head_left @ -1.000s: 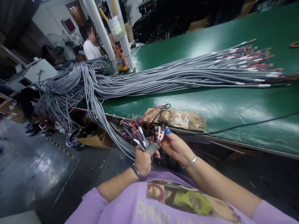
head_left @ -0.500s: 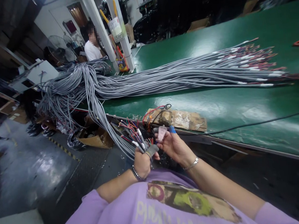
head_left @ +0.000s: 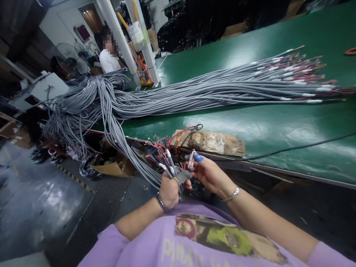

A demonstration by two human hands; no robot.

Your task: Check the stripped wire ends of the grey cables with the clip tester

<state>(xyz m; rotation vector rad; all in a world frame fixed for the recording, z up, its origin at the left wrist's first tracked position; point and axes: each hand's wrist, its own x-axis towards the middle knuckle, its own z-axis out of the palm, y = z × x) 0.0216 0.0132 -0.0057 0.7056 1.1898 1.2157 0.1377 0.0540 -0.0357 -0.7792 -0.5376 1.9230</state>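
Note:
My left hand (head_left: 169, 190) is closed in a fist round the ends of several grey cables (head_left: 144, 168), whose coloured wire tips (head_left: 158, 148) fan out above it; a grey cot covers its thumb. My right hand (head_left: 209, 173) pinches a small pinkish clip-like tool (head_left: 192, 159) right beside those tips, with a blue cot on one fingertip. Both hands hover just in front of the green table's near edge (head_left: 278, 171). A long bundle of grey cables (head_left: 211, 91) lies across the table and hangs over its left end.
A worn cardboard-wrapped block (head_left: 215, 141) with red and black wires lies at the table edge. A thin black cord (head_left: 303, 146) crosses the table. A person in white (head_left: 108, 59) sits far back left, near fans and white posts. An open box (head_left: 111, 166) stands on the floor.
My right hand has drawn the pinkish tool slightly down and left, closer to the wire tips. The left fist has held its place.

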